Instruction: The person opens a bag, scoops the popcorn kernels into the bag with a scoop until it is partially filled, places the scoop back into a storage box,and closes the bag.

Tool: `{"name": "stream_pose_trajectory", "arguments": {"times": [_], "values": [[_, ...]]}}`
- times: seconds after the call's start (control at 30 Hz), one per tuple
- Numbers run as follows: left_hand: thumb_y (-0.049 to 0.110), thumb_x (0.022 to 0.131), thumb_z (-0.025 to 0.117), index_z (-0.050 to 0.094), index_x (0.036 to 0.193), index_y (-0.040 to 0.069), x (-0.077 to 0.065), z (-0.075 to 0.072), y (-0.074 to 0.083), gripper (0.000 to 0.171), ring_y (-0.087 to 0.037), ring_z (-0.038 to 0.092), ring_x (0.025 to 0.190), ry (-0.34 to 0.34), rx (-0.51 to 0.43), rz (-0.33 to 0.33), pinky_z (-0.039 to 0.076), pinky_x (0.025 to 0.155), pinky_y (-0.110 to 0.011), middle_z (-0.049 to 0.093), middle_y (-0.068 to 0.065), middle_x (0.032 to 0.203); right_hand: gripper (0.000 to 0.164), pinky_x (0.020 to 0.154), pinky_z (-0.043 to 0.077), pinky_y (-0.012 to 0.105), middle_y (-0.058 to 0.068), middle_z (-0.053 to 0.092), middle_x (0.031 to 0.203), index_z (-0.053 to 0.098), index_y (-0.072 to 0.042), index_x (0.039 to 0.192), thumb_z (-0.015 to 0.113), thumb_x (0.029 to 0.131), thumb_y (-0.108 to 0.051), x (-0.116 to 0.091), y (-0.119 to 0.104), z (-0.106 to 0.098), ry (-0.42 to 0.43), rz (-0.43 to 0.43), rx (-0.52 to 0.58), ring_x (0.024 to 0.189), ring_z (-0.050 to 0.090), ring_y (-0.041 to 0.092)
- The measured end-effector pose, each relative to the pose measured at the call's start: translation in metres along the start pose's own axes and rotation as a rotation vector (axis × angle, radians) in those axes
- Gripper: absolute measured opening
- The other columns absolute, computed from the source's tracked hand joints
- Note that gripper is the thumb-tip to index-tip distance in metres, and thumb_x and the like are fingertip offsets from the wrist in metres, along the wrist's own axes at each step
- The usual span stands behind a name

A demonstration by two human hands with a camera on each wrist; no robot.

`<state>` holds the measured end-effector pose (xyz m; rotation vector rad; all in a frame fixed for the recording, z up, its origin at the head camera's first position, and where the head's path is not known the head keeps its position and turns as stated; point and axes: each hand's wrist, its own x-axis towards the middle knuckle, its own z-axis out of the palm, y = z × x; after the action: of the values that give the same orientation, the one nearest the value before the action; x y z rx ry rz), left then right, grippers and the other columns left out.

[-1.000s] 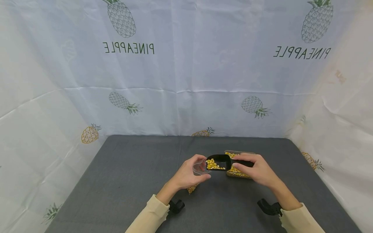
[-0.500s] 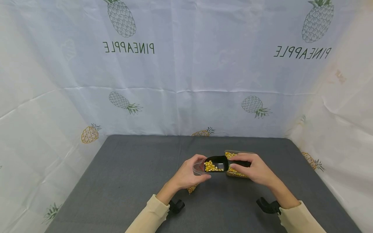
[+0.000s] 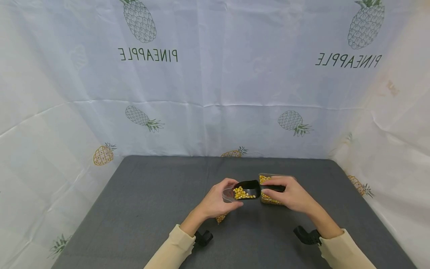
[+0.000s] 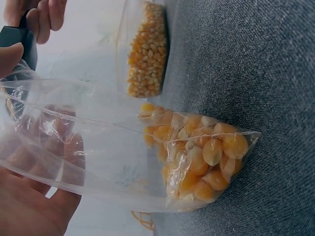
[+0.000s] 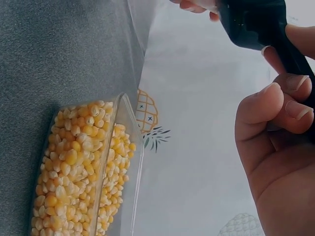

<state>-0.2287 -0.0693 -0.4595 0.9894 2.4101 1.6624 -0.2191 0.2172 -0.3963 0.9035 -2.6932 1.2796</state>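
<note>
My left hand [image 3: 215, 201] holds a clear plastic bag [image 4: 110, 147] by its mouth, thumb and fingers curled round the rim. Corn kernels [image 4: 202, 155] fill the bag's lower corner, which reaches down to the table in the left wrist view. With its fingers round the handle, my right hand [image 3: 292, 196] grips a black scoop [image 3: 254, 188]. Yellow kernels [image 3: 241, 193] lie toward the scoop's front lip, which sits at the bag's mouth. The scoop's underside shows in the right wrist view. Part of the bag is hidden behind my left hand in the head view.
A clear rectangular container [image 5: 129, 115] of corn kernels stands on the grey table [image 3: 161, 194], partly beneath my right hand in the head view. A white curtain [image 3: 215, 82] printed with pineapples hangs behind and beside the table. Each wrist wears a black strap mount [image 3: 203, 238].
My right hand has moved slightly left with the scoop, bringing its lip further over the bag's mouth and tipping it a little. My left hand and the bag stay in place.
</note>
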Motion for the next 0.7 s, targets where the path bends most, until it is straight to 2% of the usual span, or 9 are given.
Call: {"name": "stream_pose_trajectory", "arguments": {"times": [0.13,0.27,0.3,0.37,0.47,0.53,0.57,0.63,0.7], "values": [[0.023,0.090,0.080,0.055,0.134,0.011,0.001,0.000,0.000,0.052,-0.013,0.067,0.100,0.000,-0.012,0.001,0.057,0.083,-0.027,0.065,-0.004,0.125,0.029,0.084,0.057,0.036,0.013,0.069,0.124,0.074,-0.007,0.123,0.071,0.098,-0.021,0.002,-0.002,0.000,-0.018,0.012,-0.004,0.112,0.065,0.027],[0.024,0.090,0.080,0.055,0.135,0.011,0.001,0.000,0.000,0.052,-0.015,0.068,0.106,0.000,-0.013,-0.010,0.057,0.086,-0.027,0.064,-0.004,0.126,0.028,0.072,0.055,0.030,0.012,0.070,0.119,0.073,-0.005,0.122,0.070,0.098,-0.020,0.003,-0.005,-0.002,-0.034,0.011,0.016,0.092,0.065,0.015],[0.024,0.090,0.080,0.055,0.135,0.011,0.001,0.000,0.000,0.052,-0.015,0.067,0.106,0.002,-0.009,-0.012,0.056,0.087,-0.027,0.064,-0.004,0.126,0.028,0.071,0.055,0.031,0.012,0.070,0.119,0.073,-0.004,0.122,0.070,0.099,-0.019,0.003,-0.005,-0.002,-0.037,0.013,0.014,0.091,0.064,0.016],[0.025,0.090,0.080,0.055,0.135,0.012,0.000,0.000,0.001,0.053,-0.015,0.067,0.106,0.004,-0.001,-0.016,0.056,0.087,-0.028,0.063,-0.003,0.125,0.028,0.076,0.056,0.034,0.013,0.070,0.120,0.073,-0.004,0.122,0.070,0.099,-0.019,0.002,-0.007,-0.003,-0.035,0.016,0.000,0.100,0.066,0.024],[0.026,0.090,0.080,0.055,0.134,0.012,0.000,0.000,0.001,0.052,-0.013,0.065,0.103,0.007,0.014,-0.016,0.056,0.085,-0.028,0.063,-0.002,0.124,0.027,0.085,0.056,0.035,0.014,0.069,0.123,0.074,-0.006,0.121,0.070,0.098,-0.021,0.003,-0.008,-0.003,-0.031,0.026,-0.027,0.117,0.063,0.035],[0.026,0.090,0.080,0.055,0.134,0.012,0.000,0.000,0.002,0.052,-0.012,0.065,0.101,0.005,0.018,-0.015,0.057,0.084,-0.027,0.063,-0.002,0.123,0.027,0.083,0.057,0.035,0.014,0.070,0.122,0.074,-0.007,0.121,0.071,0.098,-0.021,0.004,-0.010,-0.003,-0.034,0.037,-0.026,0.113,0.064,0.038],[0.026,0.090,0.079,0.055,0.134,0.012,0.000,0.000,0.002,0.052,-0.012,0.065,0.101,0.005,0.019,-0.015,0.057,0.084,-0.027,0.063,-0.001,0.123,0.027,0.079,0.057,0.034,0.013,0.070,0.120,0.074,-0.007,0.121,0.071,0.098,-0.021,0.005,-0.011,-0.003,-0.038,0.040,-0.022,0.106,0.066,0.036],[0.027,0.090,0.079,0.055,0.135,0.012,0.000,0.000,0.003,0.053,-0.012,0.065,0.102,0.005,0.019,-0.015,0.057,0.084,-0.027,0.063,-0.001,0.124,0.028,0.078,0.056,0.034,0.013,0.070,0.119,0.074,-0.007,0.121,0.070,0.098,-0.023,0.005,-0.012,-0.004,-0.042,0.036,-0.048,0.104,0.066,0.035],[0.027,0.090,0.079,0.055,0.135,0.012,-0.001,0.000,0.003,0.053,-0.012,0.065,0.102,0.004,0.020,-0.017,0.057,0.084,-0.027,0.063,-0.001,0.123,0.027,0.068,0.055,0.034,0.010,0.071,0.109,0.074,-0.007,0.120,0.070,0.098,-0.023,0.007,-0.014,-0.004,-0.056,0.036,-0.053,0.085,0.066,0.030]]}}
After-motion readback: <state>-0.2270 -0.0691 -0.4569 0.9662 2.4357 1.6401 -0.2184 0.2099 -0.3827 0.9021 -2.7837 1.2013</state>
